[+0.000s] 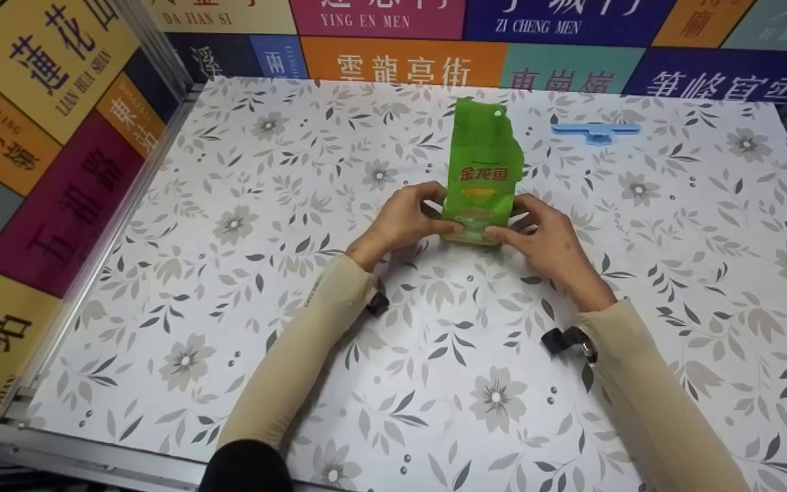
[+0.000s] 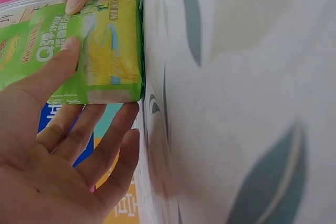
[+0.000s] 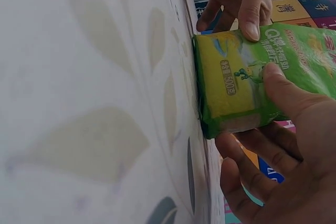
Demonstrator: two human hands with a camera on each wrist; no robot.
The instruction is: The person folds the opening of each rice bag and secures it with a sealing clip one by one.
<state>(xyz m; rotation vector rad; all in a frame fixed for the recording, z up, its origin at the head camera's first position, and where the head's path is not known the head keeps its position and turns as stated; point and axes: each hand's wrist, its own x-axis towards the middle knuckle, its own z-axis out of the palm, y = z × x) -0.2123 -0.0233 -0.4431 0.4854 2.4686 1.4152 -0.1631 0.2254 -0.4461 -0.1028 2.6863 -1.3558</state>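
A green plastic food bag (image 1: 482, 157) with red lettering and a yellow lower panel stands upright on the table, its bottom at the tabletop. My left hand (image 1: 408, 217) holds its lower left side, thumb on the front and fingers around the side and back. On the lower right side, my right hand (image 1: 538, 229) grips it the same way, with the thumb on the front. In the left wrist view the bag's yellow panel (image 2: 110, 51) lies right against the table surface. The right wrist view shows both thumbs pressing the bag's front (image 3: 247, 72).
A light blue sealing clip (image 1: 596, 131) lies on the table to the right, behind the bag. The table (image 1: 339, 342) has a white floral cover. Colourful panels with lettering (image 1: 400, 58) stand along its back and left edges.
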